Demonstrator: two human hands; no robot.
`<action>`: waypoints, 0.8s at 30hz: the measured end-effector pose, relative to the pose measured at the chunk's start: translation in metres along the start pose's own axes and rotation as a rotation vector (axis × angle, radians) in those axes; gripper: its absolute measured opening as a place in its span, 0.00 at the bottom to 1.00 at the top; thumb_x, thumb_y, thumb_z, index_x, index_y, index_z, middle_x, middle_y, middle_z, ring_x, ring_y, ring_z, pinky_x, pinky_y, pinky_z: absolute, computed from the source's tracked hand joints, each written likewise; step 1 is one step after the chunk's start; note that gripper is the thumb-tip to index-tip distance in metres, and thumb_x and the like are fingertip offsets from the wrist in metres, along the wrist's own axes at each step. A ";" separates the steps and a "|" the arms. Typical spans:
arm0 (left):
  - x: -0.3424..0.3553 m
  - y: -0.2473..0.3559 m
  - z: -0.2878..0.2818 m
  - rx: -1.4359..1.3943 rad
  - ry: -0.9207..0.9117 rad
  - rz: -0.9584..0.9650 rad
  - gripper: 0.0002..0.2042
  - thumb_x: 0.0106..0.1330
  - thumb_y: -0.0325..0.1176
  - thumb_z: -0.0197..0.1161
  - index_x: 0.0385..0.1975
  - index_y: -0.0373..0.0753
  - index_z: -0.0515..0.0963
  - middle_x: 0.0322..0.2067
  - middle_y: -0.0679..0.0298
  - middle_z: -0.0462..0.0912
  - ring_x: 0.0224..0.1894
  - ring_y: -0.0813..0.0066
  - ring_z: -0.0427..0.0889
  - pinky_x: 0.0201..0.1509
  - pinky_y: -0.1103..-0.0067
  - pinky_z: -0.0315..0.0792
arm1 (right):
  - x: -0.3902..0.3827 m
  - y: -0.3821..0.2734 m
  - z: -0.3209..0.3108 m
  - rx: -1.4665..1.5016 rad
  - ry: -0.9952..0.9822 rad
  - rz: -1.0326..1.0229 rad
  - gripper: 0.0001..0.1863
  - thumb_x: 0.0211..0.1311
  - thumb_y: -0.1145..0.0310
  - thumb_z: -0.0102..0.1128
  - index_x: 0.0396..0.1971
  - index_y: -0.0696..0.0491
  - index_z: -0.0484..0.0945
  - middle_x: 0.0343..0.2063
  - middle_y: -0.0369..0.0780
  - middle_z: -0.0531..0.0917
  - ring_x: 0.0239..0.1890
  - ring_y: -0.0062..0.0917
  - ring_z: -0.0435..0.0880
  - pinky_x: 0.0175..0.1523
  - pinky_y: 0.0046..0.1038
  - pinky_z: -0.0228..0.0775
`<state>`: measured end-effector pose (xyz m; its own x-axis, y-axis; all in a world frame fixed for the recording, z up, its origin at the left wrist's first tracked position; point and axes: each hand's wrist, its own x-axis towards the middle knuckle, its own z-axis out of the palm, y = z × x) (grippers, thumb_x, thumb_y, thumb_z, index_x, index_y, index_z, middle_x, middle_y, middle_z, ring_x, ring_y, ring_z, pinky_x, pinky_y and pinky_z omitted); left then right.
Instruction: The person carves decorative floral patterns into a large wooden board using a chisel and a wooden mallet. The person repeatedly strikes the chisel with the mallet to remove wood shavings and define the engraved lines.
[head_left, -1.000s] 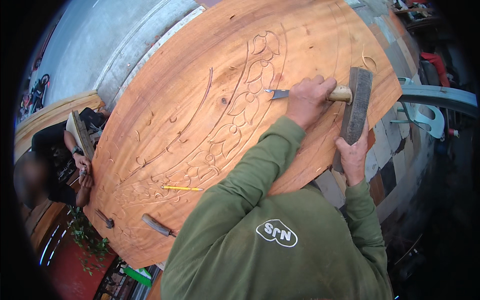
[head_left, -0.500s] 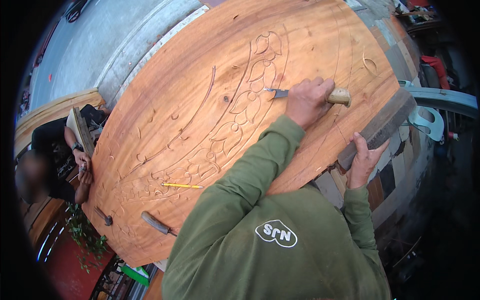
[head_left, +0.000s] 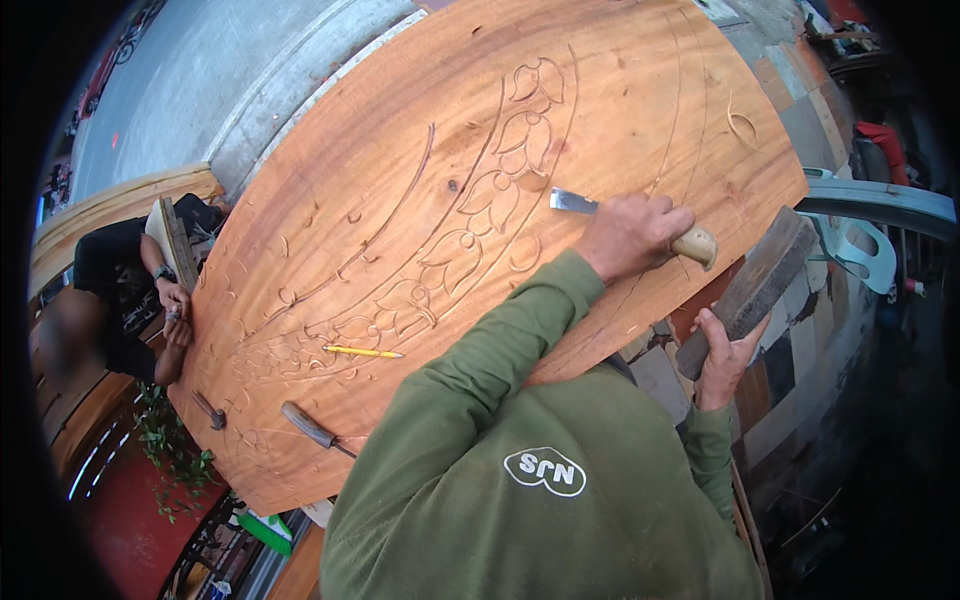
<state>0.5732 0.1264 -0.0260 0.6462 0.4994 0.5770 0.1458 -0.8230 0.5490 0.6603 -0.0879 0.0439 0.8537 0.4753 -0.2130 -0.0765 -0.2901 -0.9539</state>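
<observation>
Beneath the left hand (head_left: 637, 232), and stretching well past it on the far side, lies a wooden panel (head_left: 620, 120) carved with a vine of leaves (head_left: 480, 203). That hand is closed around the handle of a chisel (head_left: 573, 202), whose flat metal blade points left, just beside the carving; whether its edge touches the wood, I cannot tell. Nearer the body and to the right, apart from the other, the right hand (head_left: 722, 365) grips the lower end of a dark oblong block (head_left: 755, 290), which slants up beyond it, beside the panel's edge. Left of both hands, a yellow pencil (head_left: 363, 352) and a dark-handled tool (head_left: 308, 424) lie on the panel. Farther left, another person's hands (head_left: 175, 306) meet at its rim.
</observation>
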 end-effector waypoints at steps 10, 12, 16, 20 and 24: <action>0.012 -0.010 0.004 -0.007 0.065 -0.192 0.15 0.57 0.43 0.78 0.32 0.49 0.76 0.24 0.64 0.78 0.27 0.59 0.85 0.26 0.63 0.75 | 0.044 -0.043 -0.008 0.239 0.174 -0.159 0.40 0.65 0.76 0.70 0.75 0.54 0.60 0.48 0.43 0.81 0.44 0.28 0.85 0.54 0.34 0.81; 0.014 -0.009 0.005 -0.011 0.065 -0.192 0.14 0.57 0.43 0.78 0.32 0.49 0.77 0.24 0.64 0.78 0.27 0.59 0.85 0.26 0.64 0.75 | 0.037 -0.019 0.027 0.157 0.219 -0.160 0.42 0.64 0.76 0.71 0.76 0.55 0.60 0.51 0.44 0.81 0.49 0.29 0.83 0.58 0.34 0.79; 0.010 -0.011 -0.004 -0.079 0.079 -0.188 0.14 0.59 0.42 0.76 0.31 0.48 0.76 0.24 0.64 0.79 0.28 0.58 0.85 0.27 0.63 0.75 | 0.026 0.010 0.033 -0.532 -0.211 -0.354 0.45 0.61 0.77 0.72 0.77 0.59 0.58 0.60 0.47 0.77 0.60 0.33 0.79 0.66 0.34 0.73; 0.006 -0.017 -0.002 -0.087 0.039 -0.195 0.14 0.59 0.42 0.75 0.31 0.47 0.74 0.25 0.63 0.80 0.28 0.56 0.85 0.27 0.61 0.76 | 0.045 -0.032 0.031 -0.030 0.026 -0.064 0.48 0.59 0.79 0.69 0.79 0.62 0.55 0.62 0.48 0.77 0.61 0.34 0.79 0.69 0.34 0.71; 0.011 -0.017 0.001 -0.057 0.024 -0.209 0.14 0.59 0.42 0.75 0.31 0.47 0.75 0.25 0.63 0.80 0.28 0.56 0.85 0.28 0.60 0.76 | 0.030 0.004 0.048 -0.107 0.150 -0.160 0.52 0.58 0.78 0.70 0.81 0.59 0.52 0.69 0.53 0.72 0.69 0.40 0.75 0.74 0.36 0.65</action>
<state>0.5791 0.1459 -0.0295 0.5885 0.6641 0.4611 0.2317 -0.6849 0.6908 0.6611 -0.0349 0.0234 0.9180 0.3961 -0.0195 0.1143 -0.3113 -0.9434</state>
